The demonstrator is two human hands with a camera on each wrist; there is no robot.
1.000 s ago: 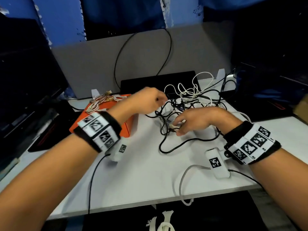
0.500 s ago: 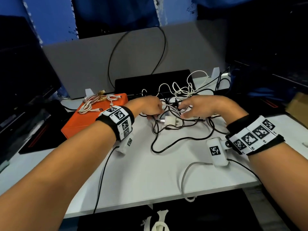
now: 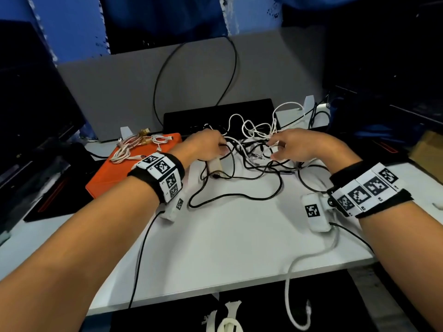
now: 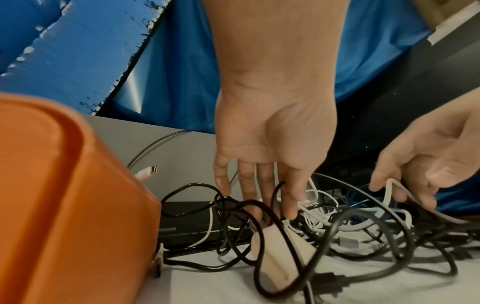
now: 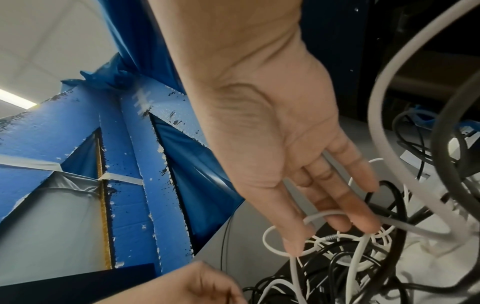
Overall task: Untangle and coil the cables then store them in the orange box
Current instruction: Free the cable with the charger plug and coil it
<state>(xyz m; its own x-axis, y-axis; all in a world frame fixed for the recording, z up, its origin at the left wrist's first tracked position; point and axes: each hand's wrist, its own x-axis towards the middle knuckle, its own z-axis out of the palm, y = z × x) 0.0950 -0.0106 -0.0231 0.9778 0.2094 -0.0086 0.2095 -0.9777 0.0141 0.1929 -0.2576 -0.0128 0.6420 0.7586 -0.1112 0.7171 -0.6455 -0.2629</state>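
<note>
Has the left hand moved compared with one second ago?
Yes. The left hand has moved right, off the orange box that it overlapped then, and now reaches into the tangled cables.

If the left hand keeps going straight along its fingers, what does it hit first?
Likely the black cable looped right at the left hand's fingertips, then the white charger block just beneath; depth is hard to judge.

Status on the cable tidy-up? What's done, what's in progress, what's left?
Done: one pinkish braided cable bundle already lies on the orange box; whether the box is open I cannot tell. In hand: the left hand reaches into the black cables by a white adapter, and the right hand has a white cable across its fingers. Left: most of it; the black and white tangle is unsorted on the table.
</note>
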